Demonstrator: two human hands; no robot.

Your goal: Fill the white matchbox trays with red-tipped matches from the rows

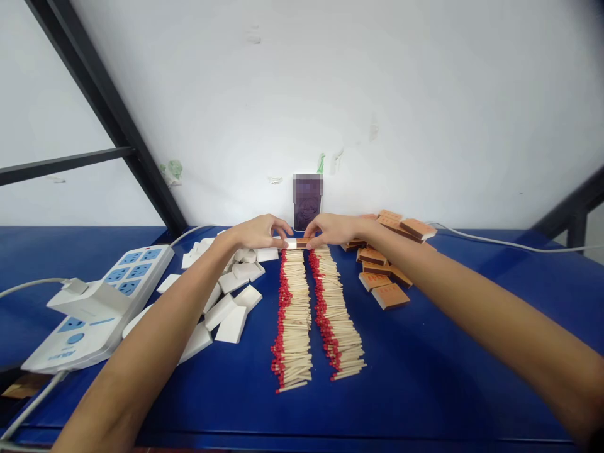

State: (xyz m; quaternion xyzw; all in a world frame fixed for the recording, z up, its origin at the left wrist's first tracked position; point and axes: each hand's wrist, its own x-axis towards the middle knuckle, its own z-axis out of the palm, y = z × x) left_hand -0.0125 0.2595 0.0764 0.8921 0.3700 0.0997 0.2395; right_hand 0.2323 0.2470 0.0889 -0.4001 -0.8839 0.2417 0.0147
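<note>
At the far end of the match rows, my left hand [261, 231] pinches a small white matchbox tray [291, 243]. My right hand [333, 229] grips the orange matchbox sleeve [302, 243] at the tray's right end. Tray and sleeve meet end to end, and the tray seems partly inside; my fingers hide some of it. Below my hands lie a left row of matches [297, 321] and a right row of matches [340, 314], red heads to the left. White trays [232, 314] lie in a loose pile on the left, orange sleeves [391, 296] on the right.
A white power strip [141, 267] with a plugged-in adapter [92, 302] occupies the table's left side. A phone [307, 211] leans against the white wall behind my hands. Cables run along both sides of the blue table [425, 384]; black metal bars [108, 107] stand at left.
</note>
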